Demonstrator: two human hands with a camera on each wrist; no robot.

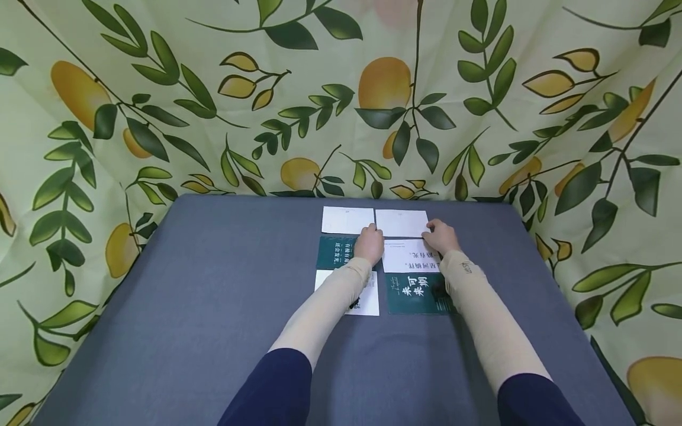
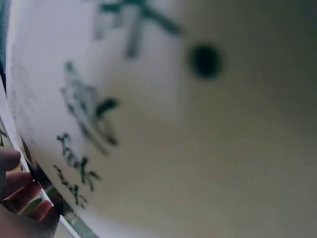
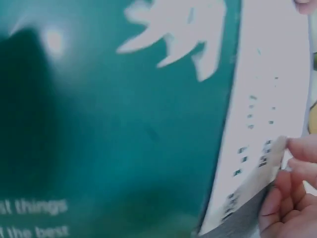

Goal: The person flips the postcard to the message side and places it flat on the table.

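Behind, a cloth (image 1: pixel 319 59) printed with leaves and fruit; in front of it, a grey-covered counter (image 1: pixel 213 284). Reaching across that, beige sleeves (image 1: pixel 333 299). Under and ahead of these, six cards in two columns, three rows deep. In the right column's middle row, between both grips and slightly toward the person, the lettered white card (image 1: pixel 405 255): long axis side to side, far corners close to the fingers. Nearer to the right grip (image 1: pixel 442 238), with fingers curled and fingertips apparently pinching the far right corner. Over the right part of the small-lettered green card (image 1: pixel 331 252), the left grip (image 1: pixel 369 244), fingers bent near the column gap; impossible to say whether pinching or merely resting. As for writing, biggest on the near right green card (image 1: pixel 415 294): white characters, seemingly 未来可期, plus "st things" and "the best" in English. Smaller, 有光 on the white card, 还会发光 on its green neighbour. Smallest, unreadable marks on the right sleeve.
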